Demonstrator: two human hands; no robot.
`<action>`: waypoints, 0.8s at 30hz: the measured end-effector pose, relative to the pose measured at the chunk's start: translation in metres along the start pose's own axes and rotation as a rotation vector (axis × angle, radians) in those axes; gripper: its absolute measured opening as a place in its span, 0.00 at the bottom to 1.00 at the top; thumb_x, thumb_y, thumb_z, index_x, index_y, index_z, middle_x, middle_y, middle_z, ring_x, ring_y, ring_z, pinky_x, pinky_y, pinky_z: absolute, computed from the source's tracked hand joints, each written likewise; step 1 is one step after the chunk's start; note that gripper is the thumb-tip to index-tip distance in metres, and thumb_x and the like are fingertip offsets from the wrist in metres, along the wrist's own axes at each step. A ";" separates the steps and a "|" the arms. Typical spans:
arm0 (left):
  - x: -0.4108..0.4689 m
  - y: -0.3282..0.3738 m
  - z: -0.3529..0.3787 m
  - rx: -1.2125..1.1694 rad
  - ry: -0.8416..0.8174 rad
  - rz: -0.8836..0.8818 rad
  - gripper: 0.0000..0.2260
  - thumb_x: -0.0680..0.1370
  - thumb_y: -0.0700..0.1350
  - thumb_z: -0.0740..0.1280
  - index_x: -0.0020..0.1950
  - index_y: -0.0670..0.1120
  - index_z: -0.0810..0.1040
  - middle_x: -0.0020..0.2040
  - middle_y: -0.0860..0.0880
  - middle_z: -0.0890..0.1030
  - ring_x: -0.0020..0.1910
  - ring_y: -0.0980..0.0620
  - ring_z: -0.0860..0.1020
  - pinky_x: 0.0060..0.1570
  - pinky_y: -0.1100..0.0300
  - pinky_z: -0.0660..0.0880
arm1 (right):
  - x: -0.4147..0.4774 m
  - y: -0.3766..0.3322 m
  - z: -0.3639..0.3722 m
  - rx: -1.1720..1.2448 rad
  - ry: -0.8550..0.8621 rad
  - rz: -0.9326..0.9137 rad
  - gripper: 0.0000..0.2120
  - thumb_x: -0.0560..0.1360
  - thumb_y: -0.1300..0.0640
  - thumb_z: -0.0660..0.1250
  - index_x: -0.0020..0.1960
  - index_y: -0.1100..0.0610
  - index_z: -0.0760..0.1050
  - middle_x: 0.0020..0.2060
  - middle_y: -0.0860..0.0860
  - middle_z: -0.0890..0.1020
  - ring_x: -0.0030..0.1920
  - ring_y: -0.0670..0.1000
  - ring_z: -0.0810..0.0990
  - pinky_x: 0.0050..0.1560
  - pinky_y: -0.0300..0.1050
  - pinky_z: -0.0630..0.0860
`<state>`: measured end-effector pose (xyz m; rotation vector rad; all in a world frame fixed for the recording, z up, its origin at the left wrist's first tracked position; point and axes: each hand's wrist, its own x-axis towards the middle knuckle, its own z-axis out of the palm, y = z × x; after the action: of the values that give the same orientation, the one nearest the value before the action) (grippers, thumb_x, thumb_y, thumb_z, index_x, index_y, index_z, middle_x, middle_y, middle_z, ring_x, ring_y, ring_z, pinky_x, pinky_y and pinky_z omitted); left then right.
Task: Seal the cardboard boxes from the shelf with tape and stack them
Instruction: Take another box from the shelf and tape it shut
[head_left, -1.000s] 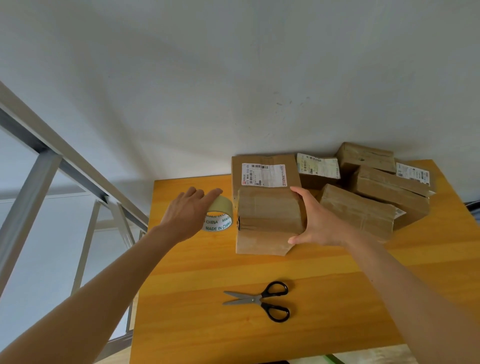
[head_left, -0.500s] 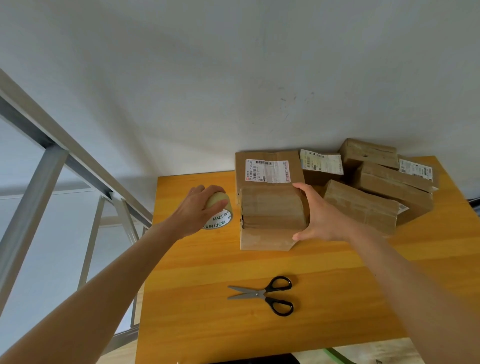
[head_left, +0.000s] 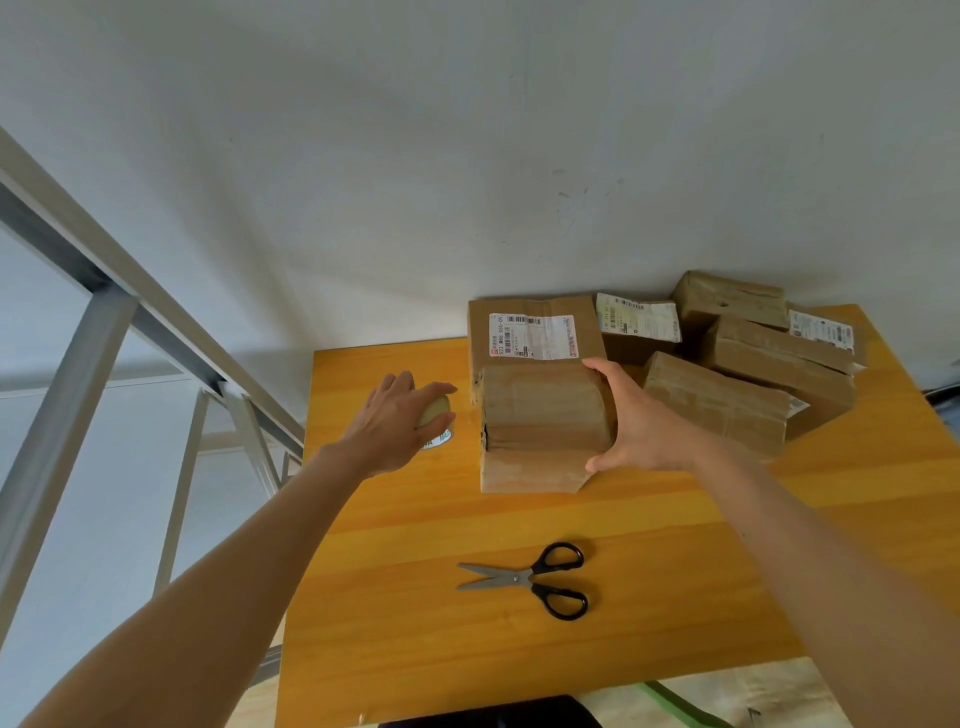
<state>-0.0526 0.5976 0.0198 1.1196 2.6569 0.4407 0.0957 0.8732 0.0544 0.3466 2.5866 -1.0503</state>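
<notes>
Head view: one camera, looking down over both forearms at a yellow wooden table (head_left: 415, 597) set against a pale wall.
Left hand: the left hand (head_left: 395, 421) lies over the tape roll (head_left: 435, 413), thumb and fingers curled round it from above, so only a sliver of the roll and part of its printed core show.
Tape roll: on the table toward the far left corner, just beside the left face of the front box.
Right hand: the right hand (head_left: 639, 426) clasps the right side of the front box (head_left: 540, 415), fingers over the far top edge, thumb at the near lower corner.
Front box: resting on the table near the middle of the far edge, touching the labelled box (head_left: 535, 332) behind it; its top looks creased and glossy (old tape, perhaps, though I cannot tell for sure).
Other boxes: a loose heap of boxes (head_left: 727, 400) fills the far right corner, some leaning on each other, none neatly stacked.
Scissors: the scissors (head_left: 524, 578) lie shut and untouched nearer the near edge, well apart from both hands.
Left margin: a grey metal railing (head_left: 104, 291) runs past the table's left edge.
Progress: early, by my reading. The boxes are off the shelf and the roll is in hand, but no fresh strip is drawn or cut.
Left to do: tape this box, cut, repeat for the rest, then stack.
</notes>
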 end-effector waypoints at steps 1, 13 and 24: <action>0.000 0.002 0.001 -0.022 0.014 -0.007 0.19 0.80 0.57 0.58 0.69 0.55 0.69 0.48 0.51 0.67 0.50 0.53 0.63 0.49 0.59 0.62 | -0.002 -0.001 0.002 -0.021 0.011 -0.002 0.59 0.62 0.57 0.82 0.76 0.43 0.43 0.75 0.48 0.57 0.69 0.51 0.66 0.68 0.49 0.69; 0.000 0.004 0.004 -0.067 0.074 -0.019 0.17 0.79 0.56 0.62 0.66 0.53 0.73 0.46 0.52 0.71 0.49 0.53 0.66 0.48 0.59 0.63 | -0.052 0.003 0.087 -0.638 0.526 -0.593 0.28 0.71 0.56 0.72 0.66 0.60 0.65 0.67 0.58 0.69 0.66 0.58 0.73 0.66 0.55 0.72; -0.002 0.002 0.003 -0.137 0.084 -0.013 0.17 0.77 0.55 0.65 0.65 0.52 0.74 0.45 0.52 0.72 0.48 0.52 0.69 0.46 0.58 0.65 | -0.066 0.059 0.180 -0.696 -0.087 -0.195 0.19 0.80 0.64 0.58 0.71 0.60 0.64 0.69 0.57 0.66 0.69 0.57 0.67 0.69 0.51 0.64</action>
<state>-0.0490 0.5985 0.0183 1.0653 2.6561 0.6698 0.2135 0.7804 -0.0782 -0.1239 2.7367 -0.1566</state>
